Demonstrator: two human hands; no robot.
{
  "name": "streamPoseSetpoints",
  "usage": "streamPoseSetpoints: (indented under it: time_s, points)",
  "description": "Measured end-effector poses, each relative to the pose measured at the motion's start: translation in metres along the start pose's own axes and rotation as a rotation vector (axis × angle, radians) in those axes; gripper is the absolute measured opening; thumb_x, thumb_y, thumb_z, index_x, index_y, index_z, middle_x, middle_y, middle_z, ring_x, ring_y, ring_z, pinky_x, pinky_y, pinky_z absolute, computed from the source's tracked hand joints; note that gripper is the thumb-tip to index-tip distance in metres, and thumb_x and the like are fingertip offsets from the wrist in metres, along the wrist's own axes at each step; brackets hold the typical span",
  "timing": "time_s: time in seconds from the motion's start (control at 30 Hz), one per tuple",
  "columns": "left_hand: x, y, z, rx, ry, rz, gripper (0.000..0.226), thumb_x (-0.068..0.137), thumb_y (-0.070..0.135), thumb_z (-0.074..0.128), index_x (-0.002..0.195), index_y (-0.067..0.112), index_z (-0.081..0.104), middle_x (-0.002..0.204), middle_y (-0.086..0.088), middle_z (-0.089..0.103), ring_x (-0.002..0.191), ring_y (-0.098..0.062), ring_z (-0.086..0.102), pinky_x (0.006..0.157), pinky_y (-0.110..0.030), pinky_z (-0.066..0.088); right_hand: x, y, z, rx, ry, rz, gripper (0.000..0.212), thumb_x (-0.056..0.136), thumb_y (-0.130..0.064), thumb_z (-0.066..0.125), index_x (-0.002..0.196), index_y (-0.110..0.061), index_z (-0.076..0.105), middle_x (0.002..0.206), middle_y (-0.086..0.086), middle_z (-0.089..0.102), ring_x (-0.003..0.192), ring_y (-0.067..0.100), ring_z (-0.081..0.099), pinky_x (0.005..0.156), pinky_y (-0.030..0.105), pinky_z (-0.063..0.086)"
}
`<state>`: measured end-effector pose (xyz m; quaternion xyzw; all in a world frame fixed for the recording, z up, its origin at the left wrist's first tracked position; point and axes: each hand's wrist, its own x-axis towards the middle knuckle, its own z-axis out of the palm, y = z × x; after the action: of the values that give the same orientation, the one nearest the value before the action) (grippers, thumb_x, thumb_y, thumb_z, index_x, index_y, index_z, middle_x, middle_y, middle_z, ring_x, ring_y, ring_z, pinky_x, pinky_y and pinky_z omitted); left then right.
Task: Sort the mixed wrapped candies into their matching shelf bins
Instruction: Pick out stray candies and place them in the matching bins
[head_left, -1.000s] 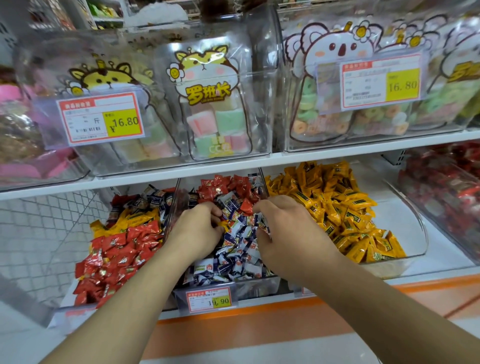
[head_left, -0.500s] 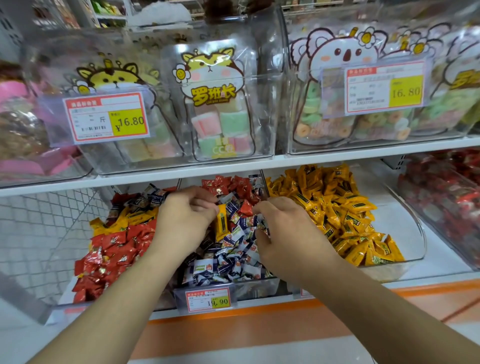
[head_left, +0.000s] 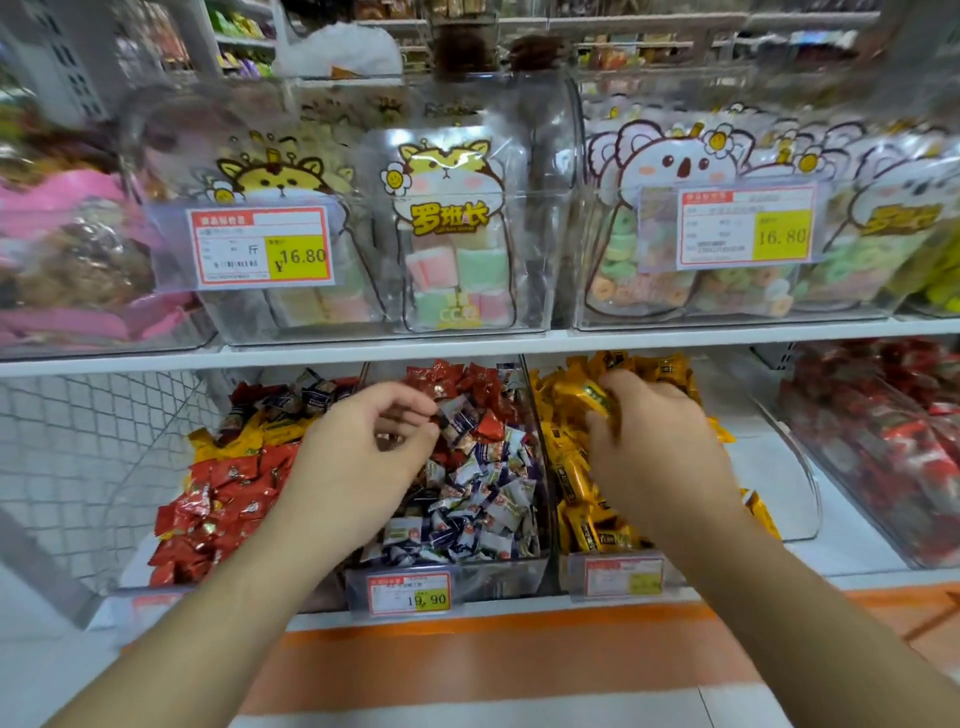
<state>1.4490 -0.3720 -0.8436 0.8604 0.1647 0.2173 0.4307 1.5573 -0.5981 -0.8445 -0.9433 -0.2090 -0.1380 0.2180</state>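
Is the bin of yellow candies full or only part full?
Part full. The yellow candies are heaped on the left side of the clear bin, while its right side shows bare white floor.

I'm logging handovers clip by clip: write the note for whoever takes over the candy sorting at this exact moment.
Right hand: grips a yellow candy over the yellow bin, not yet dropped.
Left hand: fingers curled over the middle bin of blue-white candies; whether it pinches one is unclear.
Done: little visible.
Left: release the yellow candy; red candies sit at the middle bin's back; the left bin mixes red, yellow and blue-white.
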Motion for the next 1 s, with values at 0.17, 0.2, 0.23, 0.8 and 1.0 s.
streamPoseSetpoints:
  time_s: [0.17, 0.2, 0.23, 0.8, 1.0]
  points:
    - [-0.007, -0.022, -0.017, 0.421, -0.08, 0.107, 0.023, 0.094, 0.03, 0.07, 0.114, 0.039, 0.066, 0.115, 0.022, 0.061, 0.104, 0.002, 0.059, 0.094, -0.022, 0.049, 0.009, 0.011, -0.002, -0.097, -0.061, 0.046, 0.041, 0.097, -0.029, 0.061, 0.132, -0.007, 0.057, 0.119, 0.014, 0.062, 0.118, 0.034, 0.051, 0.098, 0.045, 0.047]
    - [-0.006, -0.026, -0.018, 0.493, -0.098, 0.138, 0.028, 0.095, 0.032, 0.069, 0.122, 0.037, 0.064, 0.124, 0.021, 0.058, 0.113, -0.002, 0.056, 0.1, -0.023, 0.045, 0.006, 0.006, 0.001, -0.073, -0.091, -0.011, 0.047, 0.098, -0.029, 0.061, 0.14, -0.01, 0.053, 0.129, 0.012, 0.06, 0.125, 0.031, 0.049, 0.104, 0.043, 0.044]
    - [-0.005, -0.029, -0.018, 0.543, -0.11, 0.16, 0.034, 0.095, 0.034, 0.068, 0.129, 0.035, 0.062, 0.132, 0.019, 0.055, 0.122, -0.006, 0.053, 0.108, -0.026, 0.042, 0.003, -0.001, 0.006, -0.038, -0.112, -0.084, 0.052, 0.099, -0.03, 0.061, 0.147, -0.014, 0.049, 0.139, 0.008, 0.056, 0.132, 0.028, 0.046, 0.111, 0.041, 0.041]
    - [0.003, -0.077, -0.038, 0.497, -0.345, 0.042, 0.074, 0.101, 0.056, 0.047, 0.162, 0.043, 0.006, 0.163, 0.035, -0.01, 0.152, 0.007, 0.002, 0.126, -0.029, 0.014, 0.001, -0.09, 0.102, -0.019, -0.412, -0.541, 0.045, 0.102, -0.051, 0.054, 0.144, -0.035, 0.057, 0.139, -0.005, 0.06, 0.139, 0.023, 0.042, 0.121, 0.042, 0.028]
    - [0.004, -0.082, -0.039, 0.488, -0.371, 0.047, 0.074, 0.1, 0.059, 0.045, 0.162, 0.042, 0.008, 0.163, 0.036, -0.012, 0.153, 0.003, 0.003, 0.128, -0.036, 0.017, 0.021, -0.085, 0.1, -0.24, -0.332, -0.512, 0.036, 0.1, -0.045, 0.058, 0.135, -0.041, 0.064, 0.133, -0.003, 0.06, 0.135, 0.023, 0.045, 0.117, 0.044, 0.032]
